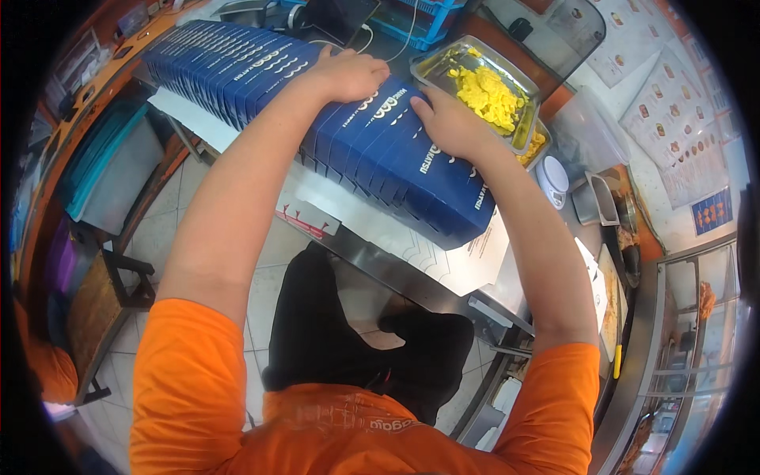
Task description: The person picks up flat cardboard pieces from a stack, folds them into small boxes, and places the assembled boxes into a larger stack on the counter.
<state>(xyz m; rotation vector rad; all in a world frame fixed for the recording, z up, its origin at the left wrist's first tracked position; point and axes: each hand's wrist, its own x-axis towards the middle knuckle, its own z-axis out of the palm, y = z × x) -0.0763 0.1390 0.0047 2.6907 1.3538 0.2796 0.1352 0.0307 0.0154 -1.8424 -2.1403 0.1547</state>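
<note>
A long row of blue printed cardboard food boxes (pixel 368 160), nested into one another, runs across the steel counter from the upper left to the centre right. On the top of the row, near its middle, rests my left hand (pixel 350 76), fingers bent over the far edge. My right hand (pixel 448 122) lies against the far side nearer the right end, its thumb on the top. Neither hand is closed around a single box. White printed card sheets (pixel 457 267) lie under the row along the counter's near edge.
Behind my right hand stands a steel tray (pixel 424 68) of scrambled egg (pixel 490 98), over another tray. A white kitchen scale (pixel 552 178), steel containers (pixel 602 199) and a cutting board (pixel 611 297) are at the right. A wooden stool (pixel 98 320) and grey bin (pixel 122 172) stand left.
</note>
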